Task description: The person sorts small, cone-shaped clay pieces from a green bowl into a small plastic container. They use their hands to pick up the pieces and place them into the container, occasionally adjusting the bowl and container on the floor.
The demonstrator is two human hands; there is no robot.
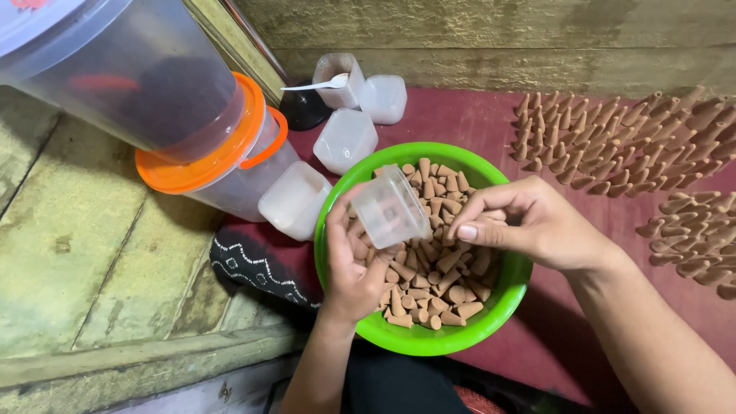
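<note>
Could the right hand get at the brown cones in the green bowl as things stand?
Probably yes: the right hand hovers just above the cones in the open bowl, fingertips pinched. The small clear jar in the left hand sits beside it.

A small clear plastic container point(389, 207) sits just left of the frame's centre, tilted on its side with its open mouth turned toward the lower right; its walls are frosted and slightly squared, and what it holds cannot be made out. It hangs above a bright green round plastic bowl point(502, 295) that fills the lower middle of the frame and rests on a dark red surface. The bowl is heaped with tan incense cones point(429, 280), short and tapered, lying jumbled in every direction, some pointing up and others flat, piled nearly to the rim beneath the container.
</note>
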